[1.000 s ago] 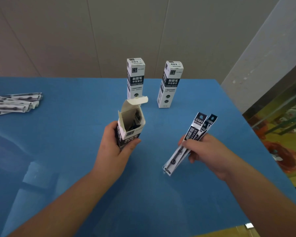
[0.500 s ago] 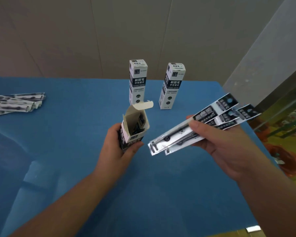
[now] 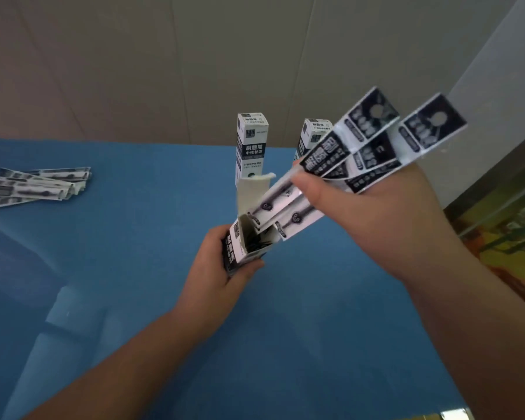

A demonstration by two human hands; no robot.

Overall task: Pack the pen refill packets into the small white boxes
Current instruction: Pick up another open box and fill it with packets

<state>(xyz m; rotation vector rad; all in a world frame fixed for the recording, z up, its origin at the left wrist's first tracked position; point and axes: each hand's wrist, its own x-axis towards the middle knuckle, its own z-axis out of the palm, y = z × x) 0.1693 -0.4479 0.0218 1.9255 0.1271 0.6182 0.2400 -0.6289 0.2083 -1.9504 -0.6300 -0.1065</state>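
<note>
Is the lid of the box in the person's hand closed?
No, the open box gripped by the left hand has its top flap standing up, and its inside shows.

Smooth blue tabletop (image 3: 128, 268) fills the lower view — glossy, with pale reflections at left. Beige panelled wall (image 3: 164, 62) behind it. Grey-white slanted panel (image 3: 497, 71) at far right — blurred green-and-orange area (image 3: 503, 225) below it.

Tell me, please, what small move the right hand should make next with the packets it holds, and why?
Probably gather the fanned packets together and slide their lower ends down into the open box. The right hand holds them tilted with their ends at the box mouth, one seemingly just outside the rim, while the left hand grips the box, flap up.
</note>
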